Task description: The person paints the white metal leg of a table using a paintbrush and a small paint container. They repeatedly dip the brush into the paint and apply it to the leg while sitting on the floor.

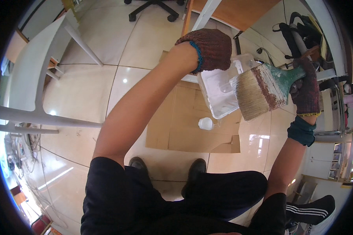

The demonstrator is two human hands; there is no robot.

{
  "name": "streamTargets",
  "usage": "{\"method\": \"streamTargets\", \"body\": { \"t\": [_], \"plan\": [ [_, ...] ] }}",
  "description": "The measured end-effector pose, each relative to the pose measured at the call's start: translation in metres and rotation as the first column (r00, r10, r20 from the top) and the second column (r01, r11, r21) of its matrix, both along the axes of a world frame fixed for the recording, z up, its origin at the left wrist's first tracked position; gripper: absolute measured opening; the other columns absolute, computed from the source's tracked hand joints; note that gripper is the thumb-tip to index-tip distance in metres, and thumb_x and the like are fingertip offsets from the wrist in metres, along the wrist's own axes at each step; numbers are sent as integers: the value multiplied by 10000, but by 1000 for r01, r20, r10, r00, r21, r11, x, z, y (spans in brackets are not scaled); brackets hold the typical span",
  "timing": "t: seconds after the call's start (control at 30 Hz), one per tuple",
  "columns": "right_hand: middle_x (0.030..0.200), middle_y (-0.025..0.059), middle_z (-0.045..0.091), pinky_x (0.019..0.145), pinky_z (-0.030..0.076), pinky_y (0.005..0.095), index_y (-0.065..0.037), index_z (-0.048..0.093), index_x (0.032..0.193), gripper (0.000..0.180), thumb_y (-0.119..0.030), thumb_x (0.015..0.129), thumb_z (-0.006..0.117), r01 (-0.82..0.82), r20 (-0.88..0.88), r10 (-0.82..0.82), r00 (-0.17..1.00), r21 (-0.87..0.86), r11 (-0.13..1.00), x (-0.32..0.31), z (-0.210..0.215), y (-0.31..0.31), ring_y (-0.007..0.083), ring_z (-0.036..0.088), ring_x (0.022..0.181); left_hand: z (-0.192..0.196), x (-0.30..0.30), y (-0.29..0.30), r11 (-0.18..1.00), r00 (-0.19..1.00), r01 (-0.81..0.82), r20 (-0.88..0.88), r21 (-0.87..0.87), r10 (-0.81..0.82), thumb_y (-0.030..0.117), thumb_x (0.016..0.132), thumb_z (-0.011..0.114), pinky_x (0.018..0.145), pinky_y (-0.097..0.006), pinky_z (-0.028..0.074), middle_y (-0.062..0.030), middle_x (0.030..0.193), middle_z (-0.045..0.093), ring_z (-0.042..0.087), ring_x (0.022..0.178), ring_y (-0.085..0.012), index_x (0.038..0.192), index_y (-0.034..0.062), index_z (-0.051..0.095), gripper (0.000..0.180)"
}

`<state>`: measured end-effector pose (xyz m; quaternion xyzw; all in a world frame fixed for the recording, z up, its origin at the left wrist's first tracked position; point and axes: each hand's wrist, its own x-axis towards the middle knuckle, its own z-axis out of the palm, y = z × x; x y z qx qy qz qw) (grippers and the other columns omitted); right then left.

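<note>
My left hand [210,49], in a dark brown knitted glove with a teal cuff, is closed at the near-left rim of a translucent plastic tub [208,95]; its fingertips are hidden. White paint [219,84] coats the tub's inside, and the tub looks tilted. In my right hand [305,88], gloved in dark maroon, is a wide paintbrush [259,92] with a worn green handle. Its pale bristles point left and overlap the tub's right side. Below lies a flattened cardboard sheet [176,129] on the floor, with a small white cup-like piece [206,123] on it.
A white chair [31,86] stands at the left, and an office chair base [153,8] at the top. An orange-brown desk panel [239,13] with white framing rises ahead. Black bags [298,37] lie at the far right. Black striped cloth [310,211] shows lower right.
</note>
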<state>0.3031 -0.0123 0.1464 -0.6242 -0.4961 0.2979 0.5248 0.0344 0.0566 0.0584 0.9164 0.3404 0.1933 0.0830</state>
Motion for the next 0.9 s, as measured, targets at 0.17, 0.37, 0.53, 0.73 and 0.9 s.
{"method": "streamTargets", "body": {
  "t": [0.17,0.37,0.53,0.73,0.9],
  "plan": [
    [570,-34,523,406,342,197,-102,649,901,337,-435,867,607,-62,-141,50,989,-85,994,-27,-9,2,56,444,433,7,2,-6,985,996,-93,-5,-147,93,284,754,605,681,-432,505,-166,757,640,629,729,-327,749,63,678,233],
    [567,-30,495,412,332,209,-101,653,876,379,-477,849,612,-139,27,151,988,-266,954,-36,-15,-4,69,455,446,12,11,-13,995,995,-98,30,-24,99,293,760,606,734,-425,519,-164,821,658,635,779,-356,788,74,702,240],
    [562,-33,485,417,330,208,-98,657,870,428,-523,833,616,-140,58,161,985,-271,952,-41,-16,-6,63,461,448,15,14,-18,996,996,-91,26,1,91,276,762,608,738,-432,527,-162,828,663,644,787,-347,805,83,714,224],
    [581,-29,493,425,321,213,-95,647,929,366,-452,891,583,-147,108,187,976,-299,943,-44,-15,-8,59,428,454,15,17,-21,996,997,-81,8,31,81,270,763,618,720,-424,533,-148,834,671,656,792,-327,804,97,722,205],
    [662,-3,553,445,369,210,-86,643,954,336,-411,903,577,-231,228,284,931,-234,944,-38,-21,-8,60,468,482,12,16,-21,993,997,-67,39,94,63,264,767,610,703,-423,534,-149,818,666,655,778,-323,791,97,718,201]
  ]
}}
